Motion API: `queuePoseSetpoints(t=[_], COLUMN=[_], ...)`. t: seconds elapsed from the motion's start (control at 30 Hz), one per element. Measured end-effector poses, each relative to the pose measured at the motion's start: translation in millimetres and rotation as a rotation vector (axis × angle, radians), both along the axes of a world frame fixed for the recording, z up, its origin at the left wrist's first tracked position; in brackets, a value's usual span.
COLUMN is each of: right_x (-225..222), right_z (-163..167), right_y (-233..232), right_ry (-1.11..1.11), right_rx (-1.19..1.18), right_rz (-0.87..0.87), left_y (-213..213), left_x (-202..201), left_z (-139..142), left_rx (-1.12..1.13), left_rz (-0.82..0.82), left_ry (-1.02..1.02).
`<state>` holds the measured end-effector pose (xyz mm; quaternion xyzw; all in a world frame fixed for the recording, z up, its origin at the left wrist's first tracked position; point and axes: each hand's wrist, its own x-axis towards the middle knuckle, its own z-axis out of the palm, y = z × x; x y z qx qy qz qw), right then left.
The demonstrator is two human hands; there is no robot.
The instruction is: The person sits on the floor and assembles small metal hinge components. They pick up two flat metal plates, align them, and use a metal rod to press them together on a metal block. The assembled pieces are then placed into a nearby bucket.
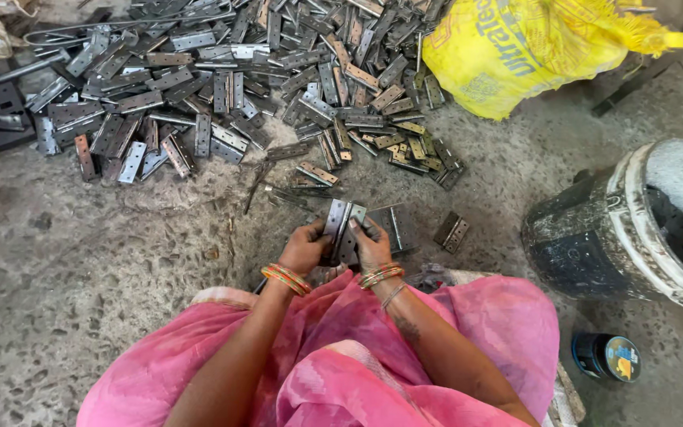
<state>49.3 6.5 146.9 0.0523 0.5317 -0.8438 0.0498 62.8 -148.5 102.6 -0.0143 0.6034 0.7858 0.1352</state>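
Both hands are together at the centre, just above the lap — the left hand (303,247) is curled shut around the lower left side of a small stack of metal hinges (342,229), and the right hand (371,243) is closed on the right side of the same stack, thumb laid up along its face. The hinges stand roughly upright between the palms, their grey leaves fanned slightly at the top. Orange and gold bangles (285,278) ring both wrists, and pink cloth (333,364) covers the knees below.

Just beside the hands, on the concrete floor (81,269), a few loose pieces lie flat — one folded hinge (451,231) to the right, and a thin pin or two next to the stack, though those are too small to make out properly.

Further up, a big heap of hinges (223,87) spreads across the floor from the left edge to past the middle, grey steel with some brownish ones mixed in. At the top right sits a yellow sack (515,47), bulging, its lower edge touching the heap.

To the right, well apart from the hands, stands a dark bucket with a pale rim (618,237). Near the lower right corner there is a small dark round tin (606,356) on the floor.
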Motion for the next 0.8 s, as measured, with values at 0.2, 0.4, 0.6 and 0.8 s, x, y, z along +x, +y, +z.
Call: queuePoseSetpoints(t=[0.2, 0.4, 0.6, 0.8], right_x=[-2, -23, -58, -83], right_z=[4, -24, -23, -17], right_y=[24, 43, 88, 114], right_ry=[-0.161, -0.111, -0.181, -0.098], right_rx=[-0.147, 0.314, 0.819, 1.325], right_rz=[0.178, -0.083, 0.044, -0.138], left_y=[5, 7, -3, 1], left_x=[5, 5, -1, 6], left_z=[-4, -18, -17, -5], left_rx=[0.236, 0.098, 0.021, -0.105], left_rz=[-0.025, 0.128, 0.182, 0.160], left_ry=[-0.325, -0.355, -0.247, -0.157])
